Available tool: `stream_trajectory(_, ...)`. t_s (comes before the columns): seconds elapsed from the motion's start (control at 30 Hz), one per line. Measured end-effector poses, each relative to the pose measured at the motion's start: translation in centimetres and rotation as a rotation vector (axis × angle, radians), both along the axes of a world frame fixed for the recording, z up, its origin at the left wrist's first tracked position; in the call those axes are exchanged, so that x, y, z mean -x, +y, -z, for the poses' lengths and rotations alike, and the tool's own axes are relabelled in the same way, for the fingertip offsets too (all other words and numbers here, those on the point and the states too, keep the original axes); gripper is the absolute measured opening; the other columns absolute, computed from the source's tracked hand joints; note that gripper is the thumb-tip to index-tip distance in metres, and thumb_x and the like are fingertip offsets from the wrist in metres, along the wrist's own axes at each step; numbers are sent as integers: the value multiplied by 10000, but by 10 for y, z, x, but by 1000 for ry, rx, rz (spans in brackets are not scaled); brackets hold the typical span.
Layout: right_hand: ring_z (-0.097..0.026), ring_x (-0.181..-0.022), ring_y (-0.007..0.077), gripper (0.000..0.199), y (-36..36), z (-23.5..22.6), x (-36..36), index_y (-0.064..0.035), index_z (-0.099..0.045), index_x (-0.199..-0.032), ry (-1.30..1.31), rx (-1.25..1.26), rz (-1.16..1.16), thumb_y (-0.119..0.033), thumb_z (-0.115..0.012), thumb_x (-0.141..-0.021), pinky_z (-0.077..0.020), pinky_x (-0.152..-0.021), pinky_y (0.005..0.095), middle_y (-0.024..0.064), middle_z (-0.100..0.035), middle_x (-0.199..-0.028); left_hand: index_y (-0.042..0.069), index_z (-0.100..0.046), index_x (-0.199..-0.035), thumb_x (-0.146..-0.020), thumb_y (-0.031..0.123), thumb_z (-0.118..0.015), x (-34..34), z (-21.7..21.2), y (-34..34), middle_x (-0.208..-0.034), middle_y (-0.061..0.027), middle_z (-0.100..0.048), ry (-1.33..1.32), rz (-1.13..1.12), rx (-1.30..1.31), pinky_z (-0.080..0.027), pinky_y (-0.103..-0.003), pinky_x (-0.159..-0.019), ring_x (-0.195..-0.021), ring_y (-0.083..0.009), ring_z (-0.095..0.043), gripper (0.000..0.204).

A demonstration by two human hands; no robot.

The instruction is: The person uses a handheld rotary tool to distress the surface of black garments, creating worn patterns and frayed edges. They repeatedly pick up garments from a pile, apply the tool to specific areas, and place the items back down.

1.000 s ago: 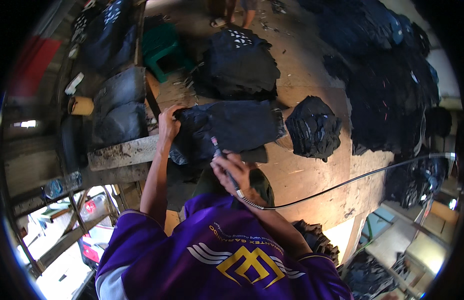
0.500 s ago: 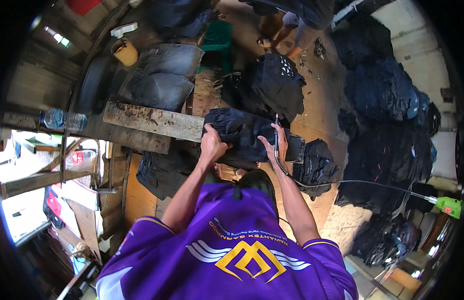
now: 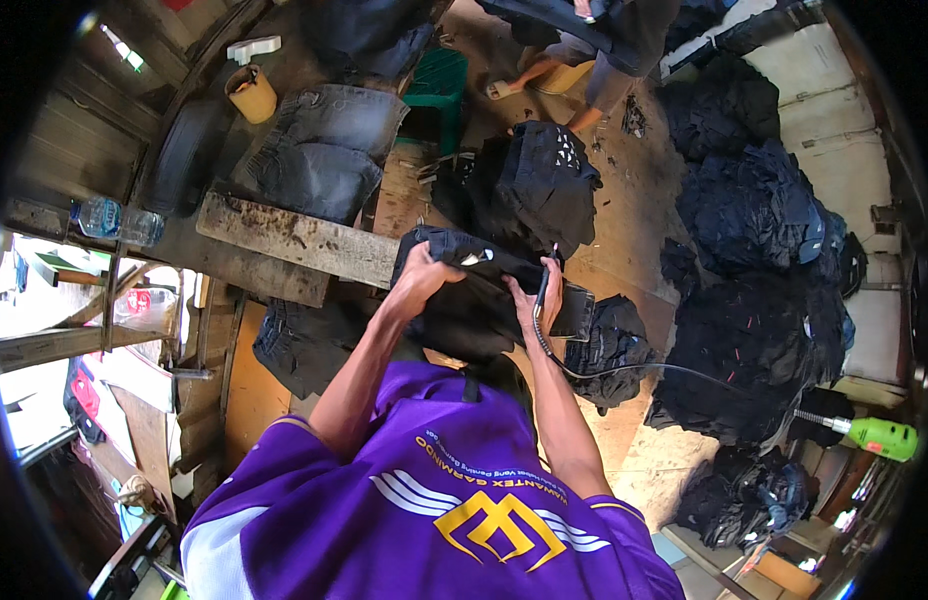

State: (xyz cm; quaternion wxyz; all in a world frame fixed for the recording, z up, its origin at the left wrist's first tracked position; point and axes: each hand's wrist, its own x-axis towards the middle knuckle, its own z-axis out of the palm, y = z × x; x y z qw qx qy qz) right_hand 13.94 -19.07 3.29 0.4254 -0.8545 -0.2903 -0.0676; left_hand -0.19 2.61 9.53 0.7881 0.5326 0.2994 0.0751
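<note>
Gripping black garment (image 3: 464,312) at its L end w/ L hand (image 3: 424,280), thumb on top. Holding slim rotary handpiece (image 3: 541,287) in R hand (image 3: 546,300), tip up, by garment's R end; can't tell if also pinching cloth there. Got garment btwn both hands, in front of purple shirt (image 3: 384,520), just R of stained wooden plank (image 3: 299,238). Linked from handpiece via flex. shaft (image 3: 614,370) to green motor (image 3: 884,437), far R. Beyond: garment pile (image 3: 549,190) & green plastic stool (image 3: 439,85).
</note>
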Motion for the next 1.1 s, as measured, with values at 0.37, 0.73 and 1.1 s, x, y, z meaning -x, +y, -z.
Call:
stream_trajectory(0.37, -626, -1324, 427, 616, 60, 3, 3, -72, -637, -1358, 122, 24, -134, -67, -886, -794, -488, -1133, 495, 208, -684, -1345, -133, -378, -1599, -813, 629, -880, 23, 19, 8, -1526, -310, -592, 583, 411, -285, -466, -458, -1185, -1408, -402, -599, 1205)
stream_trajectory(0.73, -569, -1377, 488, 766, 55, 13, 1, -57, -627, -1362, -54, -12, -158, -248, -997, -720, -437, -1182, 550, 230, -674, -1385, -11, -726, -1115, -680, 105, -817, 31, 19, 25, -1014, -245, -780, 376, -4, -629, -587, -494, -880, -974, -450, -740, 459)
stream_trajectory(1.1, -702, -1211, 348, 633, 62, 9, -35, -56, -690, -1286, 142, -48, -335, -354, -974, -805, -530, -1064, 433, 154, -750, -1255, 135, -467, -1632, -1041, 499, -640, 27, 40, -95, -1767, -150, -336, 299, 209, -1321, -81, -578, -1361, -1675, -327, -214, 716)
